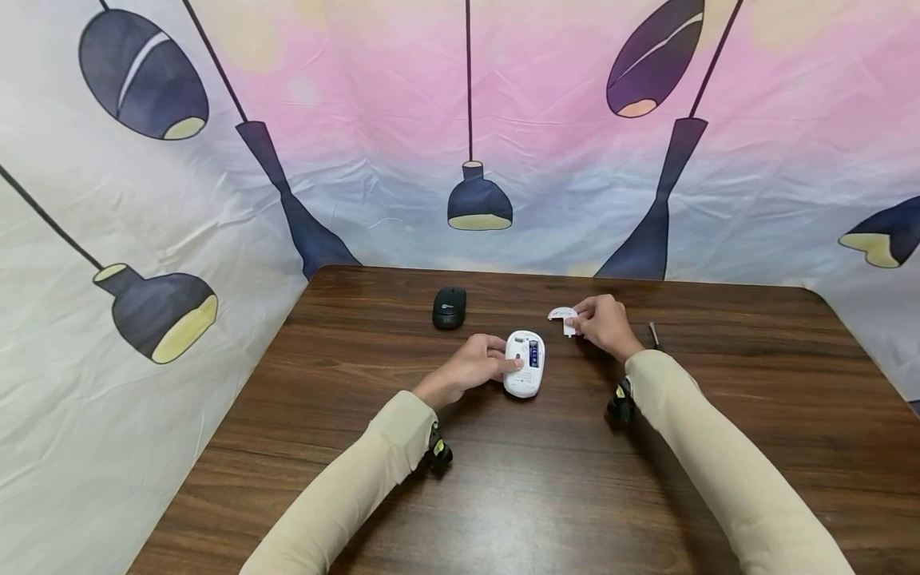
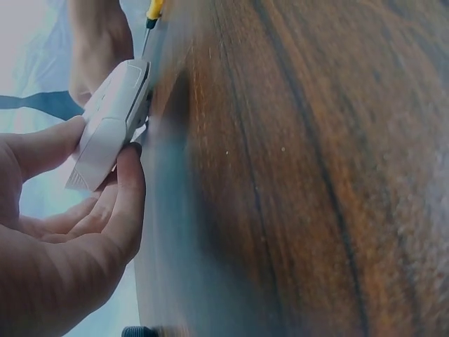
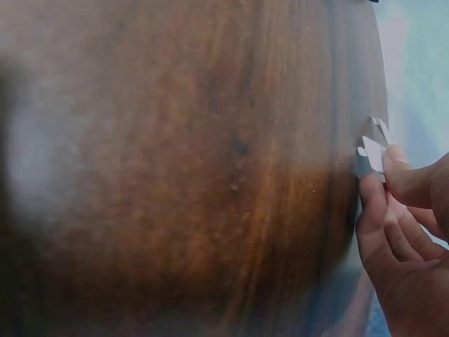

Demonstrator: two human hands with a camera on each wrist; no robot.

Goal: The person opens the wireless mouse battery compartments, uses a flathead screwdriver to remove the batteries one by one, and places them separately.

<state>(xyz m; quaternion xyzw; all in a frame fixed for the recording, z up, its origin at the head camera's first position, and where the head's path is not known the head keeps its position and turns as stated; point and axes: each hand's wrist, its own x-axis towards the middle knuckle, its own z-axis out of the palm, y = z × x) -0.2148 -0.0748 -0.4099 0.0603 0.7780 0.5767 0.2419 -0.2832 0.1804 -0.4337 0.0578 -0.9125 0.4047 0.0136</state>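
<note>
A white computer mouse (image 1: 524,382) shows its underside in the head view, with a blue battery (image 1: 534,354) in its uncovered compartment. My left hand (image 1: 470,367) holds it by its left side, the thumb over the underside. In the left wrist view the mouse (image 2: 112,130) sits between thumb and fingers, above the table. To the right of it, my right hand (image 1: 604,323) pinches a small white battery cover (image 1: 562,314). The right wrist view has the cover (image 3: 374,154) between thumb and index finger, apart from the mouse.
A black mouse (image 1: 449,308) lies on the brown wooden table (image 1: 359,335), behind my left hand. Partly behind the right forearm is a screwdriver (image 1: 653,334), whose yellow handle (image 2: 155,8) appears in the left wrist view. A printed cloth (image 1: 402,160) hangs behind the table.
</note>
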